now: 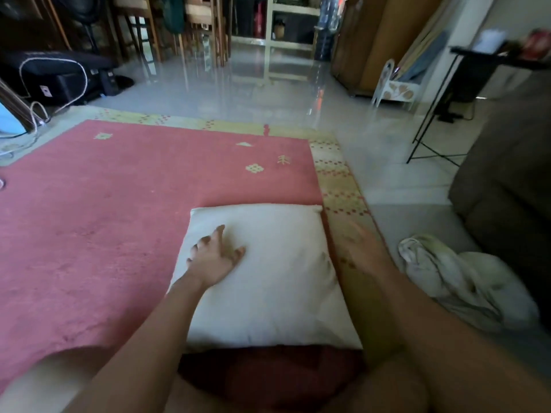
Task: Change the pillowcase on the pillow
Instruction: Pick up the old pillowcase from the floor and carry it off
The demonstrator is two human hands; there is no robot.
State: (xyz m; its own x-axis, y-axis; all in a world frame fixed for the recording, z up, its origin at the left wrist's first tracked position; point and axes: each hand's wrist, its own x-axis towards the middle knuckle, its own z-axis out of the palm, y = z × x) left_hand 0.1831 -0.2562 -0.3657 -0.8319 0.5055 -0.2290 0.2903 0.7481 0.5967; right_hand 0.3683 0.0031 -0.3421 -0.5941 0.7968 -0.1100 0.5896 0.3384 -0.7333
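Note:
A bare white pillow (pixel 280 272) lies flat on the pink rug (pixel 119 204), close in front of me. My left hand (pixel 214 257) rests on the pillow's left part with its fingers spread. My right hand (pixel 362 245) hovers blurred just past the pillow's right edge, over the rug's yellow border, fingers loose and holding nothing. A crumpled whitish pillowcase (pixel 459 281) lies on the floor to the right. Dark red cloth (pixel 268 374) shows under the pillow's near edge, by my knees.
A brown sofa (pixel 512 180) stands at the right. A black folding stand (pixel 447 114) is behind it. Chairs, shelves and a wooden cabinet (pixel 366 40) line the back. Cables and black bags (pixel 53 76) sit at the far left. Shiny tiled floor (pixel 253 84) stretches beyond the rug.

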